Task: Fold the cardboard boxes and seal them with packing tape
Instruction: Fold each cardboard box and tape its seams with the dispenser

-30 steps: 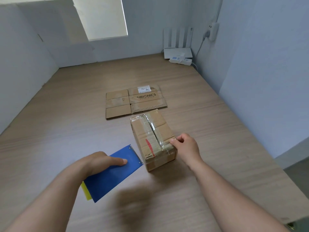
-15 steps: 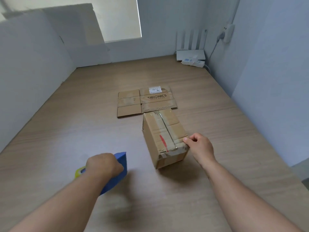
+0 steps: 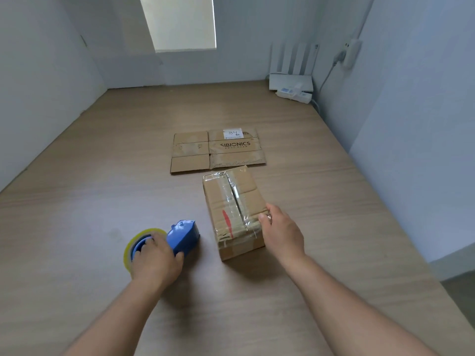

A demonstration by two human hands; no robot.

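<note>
Already one box (image 3: 235, 209) is folded and taped, steadied by the right hand (image 3: 281, 233) resting loosely on it; the tape dispenser (image 3: 164, 242) is gripped by the left hand (image 3: 154, 263), while a flattened box (image 3: 217, 150) toward the worktop's far edge remains unfolded.

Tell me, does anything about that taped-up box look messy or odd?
Yes. The clear tape on the folded box is wrinkled and bunched, not smooth, and the box sits at a slant to the flat cardboard behind it. The right hand rests at its near corner.

White router (image 3: 291, 79) and power strip (image 3: 295, 95) in far right corner, wall plug (image 3: 350, 51), wooden floor (image 3: 102, 176)
</note>
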